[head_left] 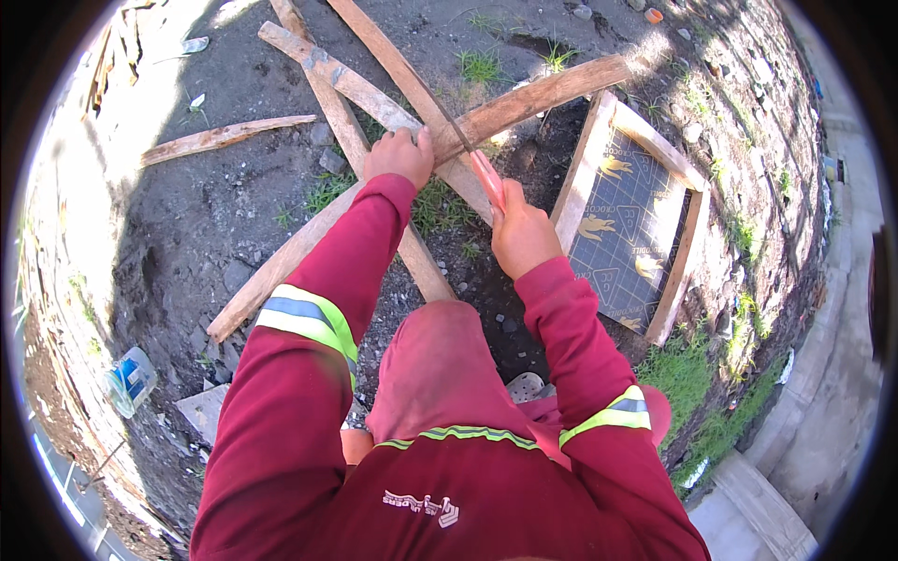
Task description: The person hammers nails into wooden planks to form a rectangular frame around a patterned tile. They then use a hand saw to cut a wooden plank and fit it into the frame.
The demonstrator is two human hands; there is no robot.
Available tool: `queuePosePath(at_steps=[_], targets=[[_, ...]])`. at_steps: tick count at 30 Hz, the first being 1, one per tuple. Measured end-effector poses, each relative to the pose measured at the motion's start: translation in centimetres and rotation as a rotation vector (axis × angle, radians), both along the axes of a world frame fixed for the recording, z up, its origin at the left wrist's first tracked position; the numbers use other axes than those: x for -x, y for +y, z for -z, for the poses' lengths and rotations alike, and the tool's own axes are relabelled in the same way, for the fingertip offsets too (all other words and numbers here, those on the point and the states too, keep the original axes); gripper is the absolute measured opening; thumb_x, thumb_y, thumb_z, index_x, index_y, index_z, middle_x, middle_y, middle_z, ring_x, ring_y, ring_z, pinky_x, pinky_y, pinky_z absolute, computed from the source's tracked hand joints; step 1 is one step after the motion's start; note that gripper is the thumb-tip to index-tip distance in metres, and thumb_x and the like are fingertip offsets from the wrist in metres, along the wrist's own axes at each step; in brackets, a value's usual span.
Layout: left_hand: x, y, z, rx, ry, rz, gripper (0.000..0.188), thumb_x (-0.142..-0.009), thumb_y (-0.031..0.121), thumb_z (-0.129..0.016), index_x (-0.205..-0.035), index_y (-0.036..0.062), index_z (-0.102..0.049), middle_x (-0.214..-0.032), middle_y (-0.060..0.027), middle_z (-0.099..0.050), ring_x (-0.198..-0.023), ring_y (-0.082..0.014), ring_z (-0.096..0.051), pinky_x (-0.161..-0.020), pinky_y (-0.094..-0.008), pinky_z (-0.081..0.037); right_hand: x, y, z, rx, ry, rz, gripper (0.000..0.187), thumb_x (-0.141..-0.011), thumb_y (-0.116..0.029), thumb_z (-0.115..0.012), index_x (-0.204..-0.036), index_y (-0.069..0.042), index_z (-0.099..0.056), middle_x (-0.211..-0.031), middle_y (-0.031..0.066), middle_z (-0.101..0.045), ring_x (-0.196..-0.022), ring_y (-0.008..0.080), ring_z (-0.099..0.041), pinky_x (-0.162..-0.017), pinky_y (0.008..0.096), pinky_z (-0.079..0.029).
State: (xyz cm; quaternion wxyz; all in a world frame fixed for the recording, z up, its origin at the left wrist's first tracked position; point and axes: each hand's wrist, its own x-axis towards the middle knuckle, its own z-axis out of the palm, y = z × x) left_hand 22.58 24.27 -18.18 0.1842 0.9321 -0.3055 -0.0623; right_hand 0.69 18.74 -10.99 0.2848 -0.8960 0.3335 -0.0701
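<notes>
My left hand [400, 159] presses down on a long wooden plank [547, 93], its fingers curled over the wood. This plank runs from the lower left to the upper right, across other crossed boards. In my right hand [522, 229] is the reddish handle of a handsaw [487, 176]. Its thin dark blade shows nearly edge-on and lies across the plank, just right of my left hand. Beneath the plank, a paler board [360, 91] slants down to the right. Another board [426, 262] runs down toward my knee. One more narrow board [383, 47] reaches the crossing from the top.
On the right, a wooden frame [678, 154] borders a dark printed panel [617, 220]. A loose wood strip [224, 136] lies at the left, above a clear plastic container [131, 381]. Grass, stones and rough soil surround the boards. A concrete strip [795, 402] borders the far right.
</notes>
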Motion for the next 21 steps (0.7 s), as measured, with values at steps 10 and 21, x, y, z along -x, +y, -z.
queuePosePath(at_steps=[10, 21], targets=[[0.6, 0.4, 1.1, -0.001, -0.014, 0.023, 0.05, -0.098, 0.045, -0.039, -0.09, 0.0023, -0.064, -0.092, -0.0214, -0.065, -0.089, -0.0403, -0.063, -0.083, -0.0501, -0.049, 6.7, 4.0, -8.2, -0.107, 0.31, 0.072, 0.037, -0.09, -0.012, -0.06, -0.123, -0.004, -0.046, -0.088, 0.0271, -0.065, -0.076, 0.0456, -0.065, -0.062, 0.0515, -0.053], [0.2, 0.3, 1.1, -0.026, 0.007, 0.017, 0.05, -0.096, 0.045, -0.04, -0.098, 0.0036, -0.067, -0.099, -0.02, -0.067, -0.096, -0.0373, -0.063, -0.084, -0.05, -0.048, 13.7, 7.1, -9.8, -0.064, 0.1, 0.057, 0.045, -0.089, -0.008, -0.06, -0.131, -0.005, -0.044, -0.095, 0.0259, -0.064, -0.08, 0.0456, -0.064, -0.065, 0.0508, -0.053]])
